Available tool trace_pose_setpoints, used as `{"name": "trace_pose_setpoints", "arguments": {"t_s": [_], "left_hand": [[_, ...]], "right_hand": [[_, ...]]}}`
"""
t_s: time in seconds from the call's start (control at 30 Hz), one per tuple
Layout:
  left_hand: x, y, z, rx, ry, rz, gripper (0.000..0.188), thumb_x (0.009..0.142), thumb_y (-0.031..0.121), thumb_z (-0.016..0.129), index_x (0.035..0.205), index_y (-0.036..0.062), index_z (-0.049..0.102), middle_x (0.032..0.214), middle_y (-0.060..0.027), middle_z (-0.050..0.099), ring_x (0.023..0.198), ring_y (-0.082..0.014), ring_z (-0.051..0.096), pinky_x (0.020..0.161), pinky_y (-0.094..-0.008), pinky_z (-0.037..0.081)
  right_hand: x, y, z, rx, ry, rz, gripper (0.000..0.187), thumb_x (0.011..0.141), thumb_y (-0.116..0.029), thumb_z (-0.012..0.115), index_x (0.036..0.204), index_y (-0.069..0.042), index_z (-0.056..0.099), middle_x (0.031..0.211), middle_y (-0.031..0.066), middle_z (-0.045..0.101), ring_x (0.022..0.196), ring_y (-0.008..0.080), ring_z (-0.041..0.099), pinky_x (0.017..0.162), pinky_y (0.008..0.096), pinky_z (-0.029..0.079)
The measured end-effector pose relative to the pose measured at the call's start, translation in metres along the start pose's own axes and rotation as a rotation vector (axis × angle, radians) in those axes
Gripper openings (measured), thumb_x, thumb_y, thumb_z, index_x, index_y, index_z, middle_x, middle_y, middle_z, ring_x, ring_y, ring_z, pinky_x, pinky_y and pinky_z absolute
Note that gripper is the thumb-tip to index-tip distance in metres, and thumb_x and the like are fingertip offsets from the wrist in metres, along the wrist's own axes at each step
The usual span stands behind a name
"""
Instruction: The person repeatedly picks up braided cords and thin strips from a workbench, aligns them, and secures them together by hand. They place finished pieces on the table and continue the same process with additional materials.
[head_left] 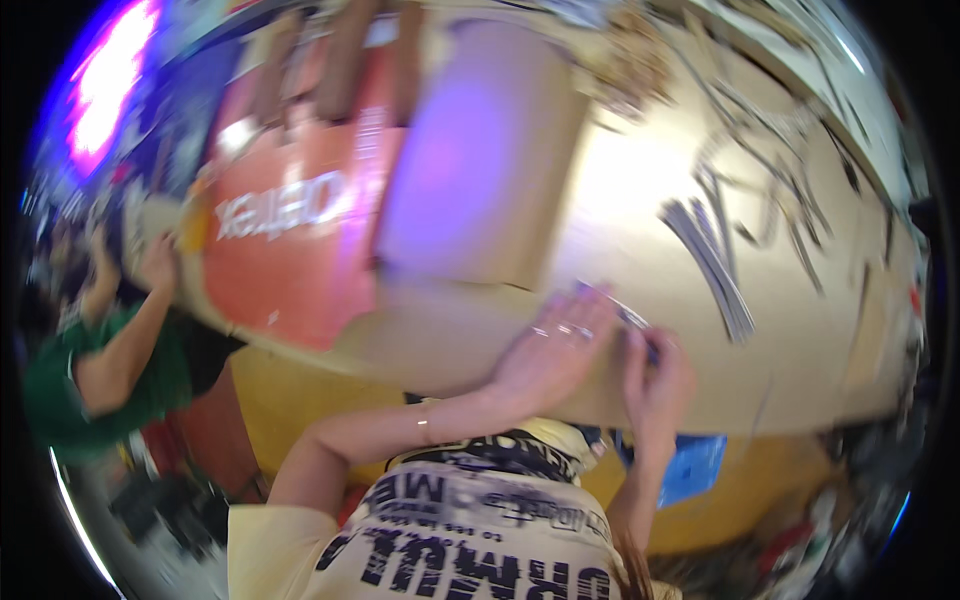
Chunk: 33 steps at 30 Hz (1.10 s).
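My left hand (565,345) lies palm down near the front edge of the brown-covered table, its fingers stretched forward and pressed together. Rings and a bracelet show on it. By its fingertips is a narrow, shiny silver piece (630,316), which runs toward my right hand (660,375). The right hand is closed in a pinch at the near end of this piece. Something small and dark blue shows between its fingers, too blurred to name. To the right of both hands lies a bundle of thin grey strips (710,270).
A red printed sheet (290,230) and a brown cardboard box or folded board (485,150) lie to the left. Loose grey strips (790,190) and tan scraps (630,65) are scattered farther back. Another person in a green sleeve (150,350) stands at the left. Brown objects (345,65) cross the far edge.
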<state>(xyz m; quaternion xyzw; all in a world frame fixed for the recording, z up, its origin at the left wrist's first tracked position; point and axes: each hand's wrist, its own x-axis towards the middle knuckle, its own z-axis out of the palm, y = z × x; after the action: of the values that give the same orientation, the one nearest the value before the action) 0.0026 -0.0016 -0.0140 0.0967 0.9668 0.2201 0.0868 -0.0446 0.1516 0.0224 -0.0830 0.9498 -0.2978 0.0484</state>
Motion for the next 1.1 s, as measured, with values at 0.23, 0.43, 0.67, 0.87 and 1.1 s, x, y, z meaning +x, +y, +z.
{"name": "trace_pose_setpoints", "arguments": {"t_s": [0.23,0.43,0.67,0.87,1.1], "left_hand": [[-0.005,0.003,-0.007,0.047,0.008,0.021,0.065,0.091,0.018,0.057,0.151,0.0016,0.036,0.159,-0.0161,0.032,0.148,-0.0318,0.029,0.121,-0.0507,0.022],[-0.002,0.005,-0.012,0.081,-0.063,0.016,0.067,0.090,0.018,0.059,0.150,0.0008,0.036,0.159,-0.0179,0.030,0.148,-0.0345,0.029,0.121,-0.0525,0.020],[0.000,0.006,-0.012,0.112,-0.054,0.048,0.065,0.087,0.015,0.060,0.148,0.0010,0.040,0.158,-0.0221,0.031,0.144,-0.0405,0.032,0.120,-0.0535,0.020],[0.001,0.010,-0.015,0.198,-0.094,0.049,0.067,0.086,0.019,0.060,0.150,0.0126,0.042,0.159,-0.0213,0.030,0.147,-0.0376,0.031,0.122,-0.0475,0.017],[0.002,0.012,-0.014,0.272,-0.077,0.063,0.063,0.088,0.019,0.057,0.149,0.0147,0.043,0.157,-0.0237,0.032,0.145,-0.0394,0.033,0.122,-0.0474,0.017]], "right_hand": [[0.009,-0.007,-0.008,0.131,-0.045,0.218,0.017,0.090,-0.019,0.070,0.083,-0.005,0.067,0.079,0.0113,0.067,0.069,0.0308,0.064,0.062,0.0410,0.048],[0.014,-0.003,-0.003,0.045,0.005,0.119,0.016,0.091,-0.017,0.070,0.085,-0.002,0.067,0.075,0.0115,0.067,0.059,0.0242,0.063,0.056,0.0345,0.047],[0.015,-0.002,-0.001,0.013,-0.002,0.124,0.014,0.088,-0.015,0.071,0.082,-0.004,0.066,0.073,0.0094,0.065,0.061,0.0264,0.062,0.059,0.0373,0.046],[0.014,-0.003,0.003,-0.031,0.007,0.125,0.012,0.087,-0.018,0.071,0.081,-0.007,0.067,0.075,0.0065,0.065,0.069,0.0260,0.062,0.065,0.0401,0.043],[0.007,-0.007,-0.001,-0.089,0.048,0.159,0.014,0.088,-0.018,0.071,0.082,-0.006,0.067,0.076,0.0080,0.065,0.070,0.0271,0.063,0.065,0.0410,0.044]]}}
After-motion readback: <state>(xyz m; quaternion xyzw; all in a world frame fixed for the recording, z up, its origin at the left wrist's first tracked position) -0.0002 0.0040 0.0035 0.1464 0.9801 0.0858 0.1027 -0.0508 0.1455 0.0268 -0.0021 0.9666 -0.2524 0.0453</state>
